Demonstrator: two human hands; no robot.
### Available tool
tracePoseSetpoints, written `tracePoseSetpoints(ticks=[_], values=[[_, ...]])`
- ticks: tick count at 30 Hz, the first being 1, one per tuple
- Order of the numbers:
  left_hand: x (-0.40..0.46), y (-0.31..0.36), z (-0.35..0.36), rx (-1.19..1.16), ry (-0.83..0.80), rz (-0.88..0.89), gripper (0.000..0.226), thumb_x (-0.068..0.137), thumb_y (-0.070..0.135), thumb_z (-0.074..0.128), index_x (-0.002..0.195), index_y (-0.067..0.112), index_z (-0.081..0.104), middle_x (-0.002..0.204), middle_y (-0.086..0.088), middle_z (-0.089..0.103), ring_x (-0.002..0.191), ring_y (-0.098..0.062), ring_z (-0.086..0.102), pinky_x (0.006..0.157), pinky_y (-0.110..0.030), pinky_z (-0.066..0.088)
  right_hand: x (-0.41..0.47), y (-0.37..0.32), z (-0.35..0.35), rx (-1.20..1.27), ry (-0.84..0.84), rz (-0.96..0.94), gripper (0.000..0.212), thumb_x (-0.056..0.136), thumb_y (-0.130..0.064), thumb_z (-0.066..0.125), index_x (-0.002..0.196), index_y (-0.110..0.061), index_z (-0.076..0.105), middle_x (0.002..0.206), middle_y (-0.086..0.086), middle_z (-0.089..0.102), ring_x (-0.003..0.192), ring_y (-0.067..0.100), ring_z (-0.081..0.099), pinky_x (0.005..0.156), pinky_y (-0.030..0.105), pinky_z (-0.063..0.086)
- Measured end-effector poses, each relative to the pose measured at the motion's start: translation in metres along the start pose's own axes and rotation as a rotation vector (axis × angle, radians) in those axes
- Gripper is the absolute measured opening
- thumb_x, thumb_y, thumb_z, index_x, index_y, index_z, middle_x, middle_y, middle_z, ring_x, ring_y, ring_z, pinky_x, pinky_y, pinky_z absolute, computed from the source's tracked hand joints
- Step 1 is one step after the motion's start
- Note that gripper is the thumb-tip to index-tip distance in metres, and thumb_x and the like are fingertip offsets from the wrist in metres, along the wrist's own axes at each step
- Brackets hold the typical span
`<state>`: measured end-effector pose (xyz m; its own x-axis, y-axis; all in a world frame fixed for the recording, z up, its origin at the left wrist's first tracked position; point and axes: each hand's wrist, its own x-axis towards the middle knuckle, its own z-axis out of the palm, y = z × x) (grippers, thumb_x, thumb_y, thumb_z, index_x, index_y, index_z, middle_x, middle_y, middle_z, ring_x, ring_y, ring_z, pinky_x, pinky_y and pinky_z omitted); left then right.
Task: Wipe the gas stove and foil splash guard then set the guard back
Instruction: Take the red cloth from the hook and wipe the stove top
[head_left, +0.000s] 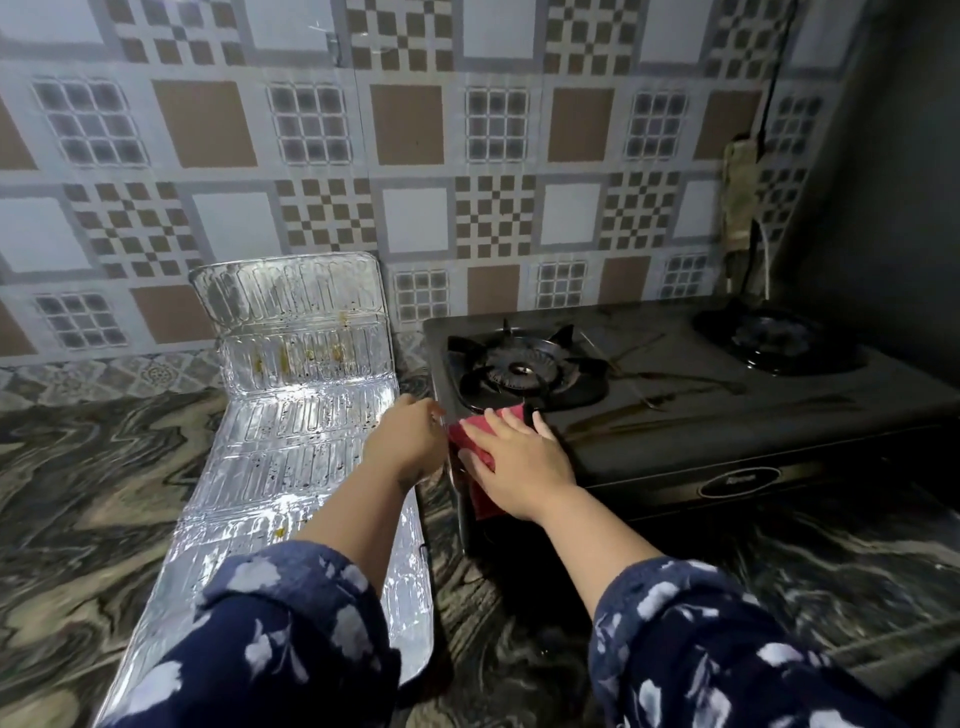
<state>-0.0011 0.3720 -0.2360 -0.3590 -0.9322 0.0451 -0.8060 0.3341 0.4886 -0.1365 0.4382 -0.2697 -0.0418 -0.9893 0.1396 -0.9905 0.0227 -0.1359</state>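
Both forearms reached up from bottom of frame toward center, sleeves pushed back approx to mid-forearm. Right hand (519, 462) lay palm down, fingers spread flat, just right of center. Left hand (410, 441) sat beside it, center frame, fingers curled, back of hand up.

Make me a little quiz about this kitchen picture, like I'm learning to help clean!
1. True or false: the foil splash guard is standing up around the gas stove.
2. Which hand presses the red cloth on the stove's front left corner? A) left hand B) right hand
3. Fill in: the guard's far end leans against the tiled ____.

Key
1. False. It lies mostly flat on the counter, left of the stove, still spotted with stains.
2. B. The right hand lies flat on the cloth; the left hand is at the stove's left edge.
3. Wall.
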Motion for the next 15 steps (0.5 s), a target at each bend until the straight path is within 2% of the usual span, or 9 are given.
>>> tracePoseSetpoints(ticks=[3, 5, 8, 12, 15], values=[[0.008, 0.019, 0.0, 0.048, -0.007, 0.077, 0.036, 0.089, 0.022, 0.045, 0.121, 0.02, 0.06, 0.128, -0.011, 0.051, 0.117, -0.033, 0.053, 0.1, -0.043, 0.046, -0.01, 0.023, -0.005, -0.014, 0.003, 0.038, 0.053, 0.097, -0.051, 0.023, 0.147, -0.032, 0.027, 0.159, 0.003, 0.021, 0.147, 0.02, 0.015, 0.119, 0.045, 0.002], [0.012, 0.032, 0.003, 0.031, -0.031, 0.139, 0.037, 0.089, 0.018, 0.045, 0.122, 0.017, 0.062, 0.128, -0.013, 0.052, 0.12, -0.032, 0.052, 0.104, -0.036, 0.041, -0.016, 0.043, -0.009, -0.012, 0.004, 0.086, 0.052, 0.098, -0.051, 0.023, 0.146, -0.034, 0.028, 0.159, 0.001, 0.021, 0.147, 0.018, 0.014, 0.119, 0.045, 0.002], [0.018, 0.05, 0.007, -0.011, -0.047, 0.22, 0.038, 0.088, 0.01, 0.043, 0.118, 0.017, 0.066, 0.122, -0.012, 0.058, 0.116, -0.03, 0.057, 0.099, -0.029, 0.04, -0.023, 0.071, -0.015, -0.009, -0.019, 0.163, 0.051, 0.098, -0.052, 0.021, 0.147, -0.036, 0.025, 0.159, 0.0, 0.019, 0.148, 0.017, 0.012, 0.119, 0.045, 0.0], [0.029, 0.072, 0.012, -0.064, -0.082, 0.249, 0.038, 0.089, 0.011, 0.043, 0.117, 0.019, 0.066, 0.126, -0.008, 0.062, 0.115, -0.026, 0.058, 0.094, -0.028, 0.047, -0.023, 0.092, -0.021, -0.023, -0.06, 0.252, 0.054, 0.098, -0.052, 0.019, 0.149, -0.034, 0.02, 0.16, 0.003, 0.014, 0.148, 0.02, 0.007, 0.118, 0.046, -0.005], [0.035, 0.089, 0.018, -0.094, -0.107, 0.259, 0.034, 0.091, 0.011, 0.044, 0.115, 0.018, 0.067, 0.12, -0.007, 0.068, 0.11, -0.024, 0.062, 0.09, -0.025, 0.046, -0.019, 0.097, -0.022, -0.069, -0.08, 0.291, 0.057, 0.097, -0.052, 0.017, 0.15, -0.03, 0.017, 0.16, 0.008, 0.011, 0.148, 0.024, 0.006, 0.117, 0.049, -0.007]])
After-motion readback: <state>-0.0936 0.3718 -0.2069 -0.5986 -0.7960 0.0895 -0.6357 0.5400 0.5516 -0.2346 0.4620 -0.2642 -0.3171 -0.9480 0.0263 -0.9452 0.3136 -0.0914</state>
